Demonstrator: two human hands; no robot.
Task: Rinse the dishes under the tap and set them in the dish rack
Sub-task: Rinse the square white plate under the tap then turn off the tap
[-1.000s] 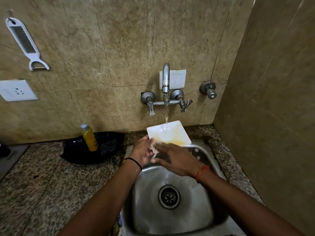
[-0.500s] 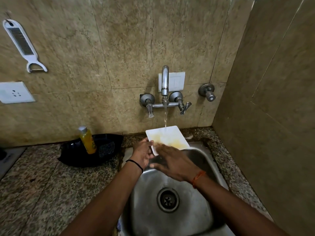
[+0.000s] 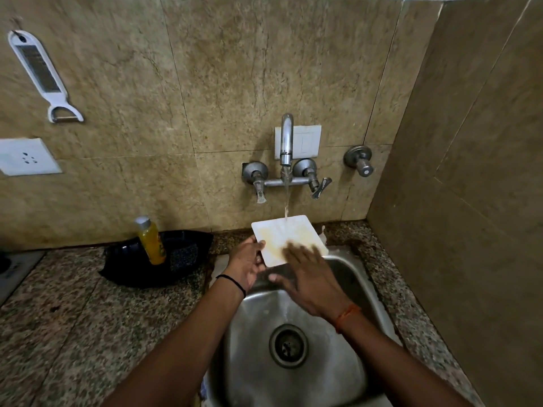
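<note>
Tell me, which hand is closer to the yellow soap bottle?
Left. The left hand grips the square white plate's left edge, on the side of the yellow plastic bottle. The right hand lies farther right, fingers on the plate.

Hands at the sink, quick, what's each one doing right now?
Left hand: grips the white square plate by its left edge, under the running tap.
Right hand: open, straight fingers rubbing the plate's stained face.

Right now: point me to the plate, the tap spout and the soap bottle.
plate (image 3: 282, 233): head view, on its wet upper face, above the fingers.
tap spout (image 3: 286, 136): head view, on the upright chrome pipe.
soap bottle (image 3: 151, 243): head view, on its yellow body, below the cap.
</note>
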